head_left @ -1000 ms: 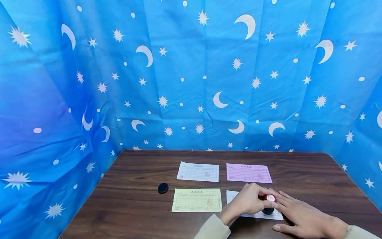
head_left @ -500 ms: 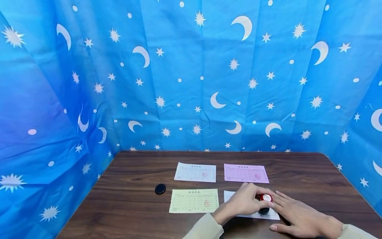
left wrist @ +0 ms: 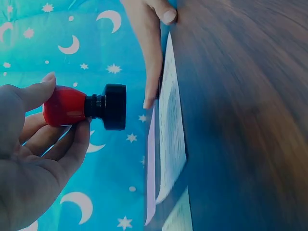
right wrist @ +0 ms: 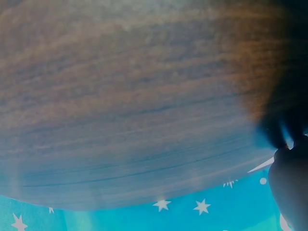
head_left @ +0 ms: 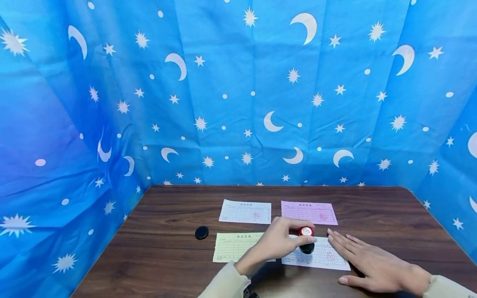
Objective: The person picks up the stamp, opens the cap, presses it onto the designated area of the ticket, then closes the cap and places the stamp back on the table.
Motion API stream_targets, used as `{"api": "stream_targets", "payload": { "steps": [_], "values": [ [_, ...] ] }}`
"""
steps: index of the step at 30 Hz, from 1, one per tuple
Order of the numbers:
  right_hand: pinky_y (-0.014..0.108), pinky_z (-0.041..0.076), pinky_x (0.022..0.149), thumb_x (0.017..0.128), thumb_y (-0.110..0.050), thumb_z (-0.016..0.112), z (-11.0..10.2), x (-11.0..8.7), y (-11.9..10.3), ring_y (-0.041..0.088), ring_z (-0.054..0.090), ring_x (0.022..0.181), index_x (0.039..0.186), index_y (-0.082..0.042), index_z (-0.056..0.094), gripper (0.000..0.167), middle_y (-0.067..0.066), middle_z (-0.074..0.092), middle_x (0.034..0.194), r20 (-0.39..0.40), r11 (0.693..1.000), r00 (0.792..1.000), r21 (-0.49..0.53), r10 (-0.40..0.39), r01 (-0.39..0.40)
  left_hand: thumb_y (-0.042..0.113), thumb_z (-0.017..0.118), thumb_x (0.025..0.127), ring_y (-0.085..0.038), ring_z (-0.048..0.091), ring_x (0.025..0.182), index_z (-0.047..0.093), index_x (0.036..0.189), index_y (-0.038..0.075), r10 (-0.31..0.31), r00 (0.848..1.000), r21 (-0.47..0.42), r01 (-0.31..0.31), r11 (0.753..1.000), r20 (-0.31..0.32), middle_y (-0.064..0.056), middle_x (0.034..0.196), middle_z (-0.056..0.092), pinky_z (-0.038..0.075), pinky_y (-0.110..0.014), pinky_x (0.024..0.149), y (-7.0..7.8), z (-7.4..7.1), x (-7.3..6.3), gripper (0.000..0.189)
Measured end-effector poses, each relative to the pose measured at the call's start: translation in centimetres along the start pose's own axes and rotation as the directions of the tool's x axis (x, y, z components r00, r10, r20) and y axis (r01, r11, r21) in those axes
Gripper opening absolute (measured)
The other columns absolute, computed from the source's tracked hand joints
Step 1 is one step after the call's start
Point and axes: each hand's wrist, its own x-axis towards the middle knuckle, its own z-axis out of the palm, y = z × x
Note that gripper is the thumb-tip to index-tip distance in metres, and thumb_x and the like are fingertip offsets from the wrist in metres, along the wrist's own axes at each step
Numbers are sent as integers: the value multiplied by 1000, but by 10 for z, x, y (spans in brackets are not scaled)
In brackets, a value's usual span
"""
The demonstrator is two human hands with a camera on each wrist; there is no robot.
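A stamp [left wrist: 67,107] with a red handle and a round black base is pinched between the thumb and fingers of my left hand [head_left: 277,239]. In the left wrist view its base is apart from the table. Below and to the right of it, in the head view, lies a white printed slip [head_left: 316,258] bearing a red stamp mark. My right hand [head_left: 380,263] rests flat with its fingers straight, touching the right edge of that slip. The right wrist view catches only a dark part of the right hand [right wrist: 291,178].
A yellow slip [head_left: 229,248], partly behind the left arm, a pale slip [head_left: 244,212] and a pink slip [head_left: 307,212] lie on the dark wooden table [head_left: 149,265]. A black round cap [head_left: 201,232] sits at left. A blue curtain [head_left: 223,82] hangs behind.
My left hand has lifted the stamp off the white slip and moved left with it, uncovering a red mark. The right hand stays nearly where it was.
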Motion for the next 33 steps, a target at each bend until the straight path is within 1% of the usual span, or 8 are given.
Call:
{"api": "stream_targets", "payload": {
  "steps": [3, 5, 7, 10, 14, 21, 25, 33],
  "values": [
    [16, 22, 128, 102, -68, 52, -3, 1, -2, 13, 38, 157, 169, -19, 21, 89, 5, 34, 173, 35, 998, 998, 3, 57, -57, 27, 78, 97, 7, 65, 83, 79, 116, 16, 7, 1000, -12, -7, 1000, -2, 5, 100, 78, 55, -16, 78, -2, -8, -11, 22],
    [32, 41, 122, 100, -71, 51, -6, 2, -3, 22, 50, 149, 170, -20, 17, 93, 4, 32, 174, 75, 994, 992, 21, 102, -104, 26, 78, 96, 7, 65, 82, 80, 115, 16, 10, 1000, -19, -10, 1000, 0, 5, 100, 78, 56, -17, 77, -4, -13, -19, 21],
    [44, 53, 110, 99, -74, 50, -11, 3, -3, 26, 53, 147, 170, -20, 14, 96, 6, 31, 174, 100, 989, 985, 34, 138, -142, 26, 79, 96, 6, 64, 80, 80, 114, 17, -2, 1000, -28, 2, 1000, -2, 5, 98, 78, 56, -18, 75, -4, -17, -26, 20],
    [46, 54, 108, 98, -74, 53, -17, 5, -4, 30, 52, 147, 170, -18, 15, 99, 9, 32, 173, 90, 983, 982, 65, 168, -174, 28, 80, 94, 5, 64, 79, 81, 114, 18, -34, 999, -31, 33, 999, -9, 5, 95, 77, 56, -18, 74, -4, -23, -38, 22],
    [48, 57, 104, 94, -73, 60, -26, 12, -7, 29, 58, 142, 169, -16, 21, 101, 11, 37, 170, 19, 980, 983, 77, 180, -181, 31, 83, 92, 3, 67, 81, 81, 115, 17, -62, 998, -5, 62, 998, -19, 5, 95, 78, 56, -19, 74, -2, -33, -51, 27],
    [59, 57, 98, 92, -68, 68, -40, 34, -17, 35, 64, 133, 165, -17, 31, 97, 17, 49, 161, -59, 966, 974, 155, 219, -208, 34, 84, 91, 2, 70, 84, 81, 113, 25, -72, 997, 33, 73, 997, -22, 9, 96, 79, 57, -21, 76, -4, -50, -73, 24],
    [59, 56, 100, 91, -67, 70, -45, 49, -25, 35, 63, 134, 162, -16, 36, 94, 15, 51, 161, -85, 964, 973, 178, 214, -197, 37, 83, 91, 4, 70, 84, 81, 112, 28, -72, 997, 37, 72, 997, -12, 12, 96, 78, 58, -20, 77, -6, -58, -85, 24],
    [55, 58, 99, 93, -68, 67, -48, 88, -41, 30, 68, 127, 152, -14, 54, 80, 9, 65, 146, -100, 968, 978, 196, 181, -159, 43, 83, 90, 4, 68, 85, 81, 112, 20, -88, 996, 82, 87, 993, 11, 11, 94, 78, 56, -19, 78, -9, -69, -108, 32]
  ]
}}
